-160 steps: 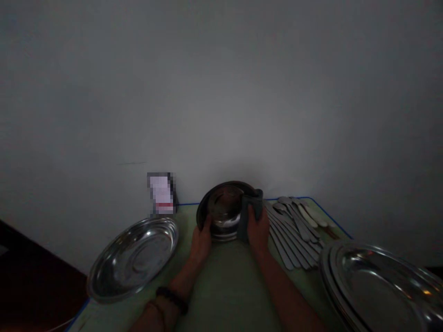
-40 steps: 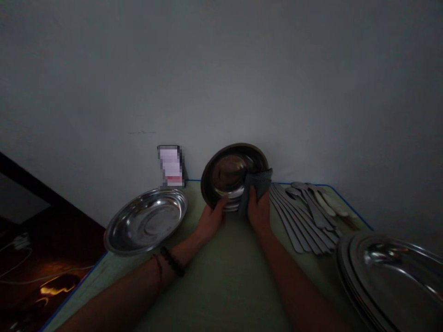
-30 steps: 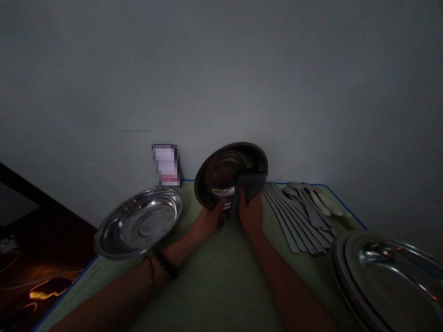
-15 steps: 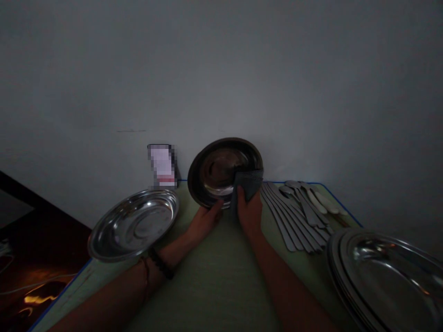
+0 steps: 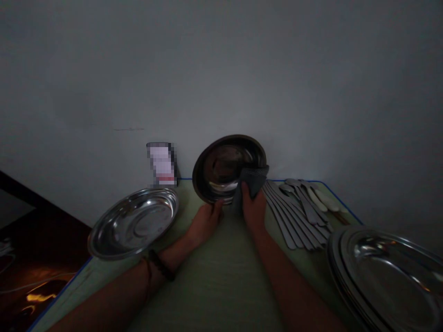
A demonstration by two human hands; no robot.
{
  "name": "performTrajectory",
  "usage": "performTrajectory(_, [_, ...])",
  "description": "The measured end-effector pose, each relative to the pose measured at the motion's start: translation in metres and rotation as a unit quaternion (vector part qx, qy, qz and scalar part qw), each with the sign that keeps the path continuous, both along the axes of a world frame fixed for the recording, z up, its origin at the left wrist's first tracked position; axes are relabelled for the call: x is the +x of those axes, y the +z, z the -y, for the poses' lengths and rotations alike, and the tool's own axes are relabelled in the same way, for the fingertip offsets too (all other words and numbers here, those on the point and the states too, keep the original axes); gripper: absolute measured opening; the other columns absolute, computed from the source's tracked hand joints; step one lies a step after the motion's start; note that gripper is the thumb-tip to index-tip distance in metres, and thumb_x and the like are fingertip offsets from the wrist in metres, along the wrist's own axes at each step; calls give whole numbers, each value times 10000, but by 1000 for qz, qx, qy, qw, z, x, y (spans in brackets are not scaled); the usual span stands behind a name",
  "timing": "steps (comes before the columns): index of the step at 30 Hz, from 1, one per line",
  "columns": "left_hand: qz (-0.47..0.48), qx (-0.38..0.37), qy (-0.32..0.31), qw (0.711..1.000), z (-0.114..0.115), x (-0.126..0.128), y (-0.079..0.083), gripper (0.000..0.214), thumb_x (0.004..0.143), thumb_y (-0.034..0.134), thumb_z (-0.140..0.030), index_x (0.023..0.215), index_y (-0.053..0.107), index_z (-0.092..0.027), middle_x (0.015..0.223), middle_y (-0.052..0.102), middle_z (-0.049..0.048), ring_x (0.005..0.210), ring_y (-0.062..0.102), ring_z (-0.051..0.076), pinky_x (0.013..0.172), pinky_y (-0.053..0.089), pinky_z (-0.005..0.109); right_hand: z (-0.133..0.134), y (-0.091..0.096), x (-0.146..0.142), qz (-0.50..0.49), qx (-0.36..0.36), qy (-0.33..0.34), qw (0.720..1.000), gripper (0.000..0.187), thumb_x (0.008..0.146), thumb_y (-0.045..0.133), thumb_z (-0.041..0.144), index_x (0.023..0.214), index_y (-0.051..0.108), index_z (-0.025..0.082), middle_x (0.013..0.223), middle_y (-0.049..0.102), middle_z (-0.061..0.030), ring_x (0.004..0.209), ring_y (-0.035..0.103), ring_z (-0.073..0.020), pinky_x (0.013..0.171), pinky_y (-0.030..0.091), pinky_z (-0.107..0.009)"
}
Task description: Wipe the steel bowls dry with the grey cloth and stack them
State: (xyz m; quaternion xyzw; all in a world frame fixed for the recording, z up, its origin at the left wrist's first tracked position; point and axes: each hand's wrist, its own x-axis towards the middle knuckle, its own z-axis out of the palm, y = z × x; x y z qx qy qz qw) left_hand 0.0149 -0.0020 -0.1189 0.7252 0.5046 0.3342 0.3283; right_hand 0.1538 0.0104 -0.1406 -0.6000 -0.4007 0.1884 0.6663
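1. Head view: the left hand was clamped on the tilted metal basin, above the tabletop.
2. The right hand gripped a gray cloth against it; wiping seemed underway.
3. Whether the side basin was finished couldn't be told.

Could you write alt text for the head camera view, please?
A person's left hand grips a tilted metal bowl by its lower rim while the right hand holds a gray cloth against it. On the green table, a shallow metal dish sits left, cutlery and stacked metal dishes right.
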Motion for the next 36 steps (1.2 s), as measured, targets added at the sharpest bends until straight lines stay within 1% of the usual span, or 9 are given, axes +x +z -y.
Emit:
performTrajectory(2, [-12,-13,-38,999,0,2,0,483,889,348,-460,482,443,-218,462,455,-13,498,449,151,582,344,295,2,2,-3,20,-20,18,999,469,792,514,565,849,659,122,846,711,-166,840,655,-294,725,463,-366])
performTrajectory(6, [16,-18,9,1000,-7,1,-1,449,865,389,-503,541,490,-209,479,462,-20,509,455,155,558,352,281,2,2,-4,20,-4,18,1000,455,812,496,538,889,651,117,905,709,-175,896,652,-295,746,461,-365])
performTrajectory(11, [99,26,113,988,-7,-4,1,351,858,440,-512,879,577,-189,659,576,12,629,538,187,593,413,289,-4,-4,3,-20,30,-25,999,455,826,483,493,1041,595,108,1051,673,-180,998,623,-271,870,433,-383])
performTrajectory(14, [145,47,116,982,-4,-3,1,347,838,511,-471,1043,553,-194,792,640,31,602,565,171,589,453,294,-6,-7,6,-35,38,-49,997,461,826,475,479,1064,577,98,1088,653,-188,1031,602,-262,907,420,-388])
performTrajectory(19, [150,-13,57,987,-9,-3,-2,244,795,585,-391,897,583,-170,787,686,45,615,641,180,615,510,308,-5,-5,5,-37,20,-59,997,455,759,587,462,1059,586,120,1082,659,-175,1006,604,-265,896,433,-402])
performTrajectory(25, [118,-70,26,990,-16,-6,-1,241,692,710,-354,785,672,-135,745,737,83,741,690,228,733,531,332,-4,-4,4,-6,-12,-1,1000,457,723,624,459,977,636,79,1008,681,-210,958,629,-302,846,456,-418])
performTrajectory(28, [184,-80,36,979,-12,-3,0,312,725,677,-398,892,659,-135,767,740,75,692,692,220,670,548,334,-5,-5,7,-22,0,12,1000,411,706,637,433,959,644,108,986,698,-174,932,636,-281,833,466,-406])
performTrajectory(31, [267,-136,56,952,-10,0,-1,356,806,563,-453,943,609,-127,707,724,75,569,675,205,572,547,336,-7,-7,12,-60,3,15,998,373,684,654,397,943,651,130,965,709,-144,894,643,-266,813,476,-404])
performTrajectory(36, [206,-136,-6,969,-9,-3,-9,366,774,600,-488,803,625,-124,589,693,91,490,640,193,535,524,310,-5,-7,13,-93,-5,-13,996,408,654,678,403,941,648,114,937,709,-139,869,642,-261,781,475,-389])
